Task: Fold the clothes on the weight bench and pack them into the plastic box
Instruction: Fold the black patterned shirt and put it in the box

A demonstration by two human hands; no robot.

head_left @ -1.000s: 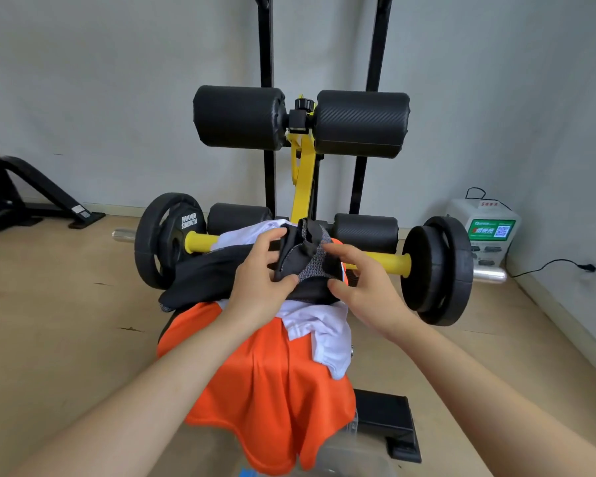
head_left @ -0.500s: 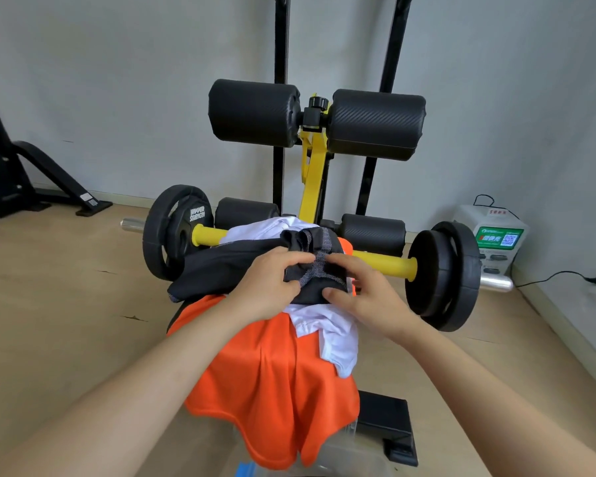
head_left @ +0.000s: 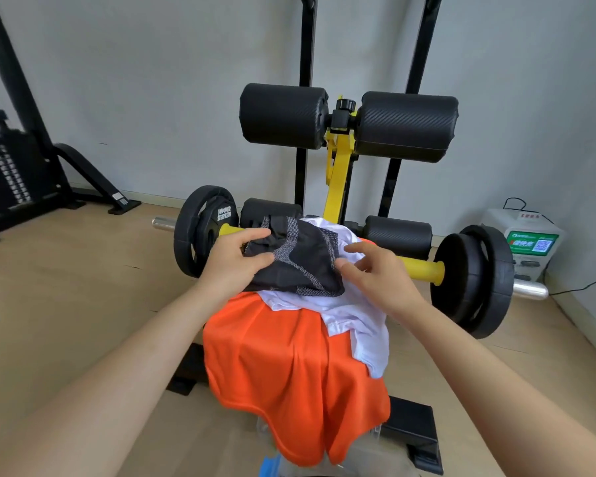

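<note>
Item: clothes pile on the weight bench [head_left: 339, 173], three garments showing.

Top: dark grey garment [head_left: 298, 261], partly folded into a compact shape, lying on the pile. The left hand [head_left: 233, 266] is pinching its left edge between thumb and fingers; the right hand [head_left: 381, 273] is resting on its right edge with fingers spread, seemingly pressing rather than gripping.

Middle: white garment [head_left: 355, 315], unfolded, crumpled.

Bottom: orange garment [head_left: 289, 370], unfolded, draping over the bench end.

Plastic box [head_left: 369, 452]: only a clear corner is peeking out beneath the orange cloth; contents cannot be told.

Progress, as I judge it: the first fold is being worked, nothing visibly packed, two garments waiting.
</note>
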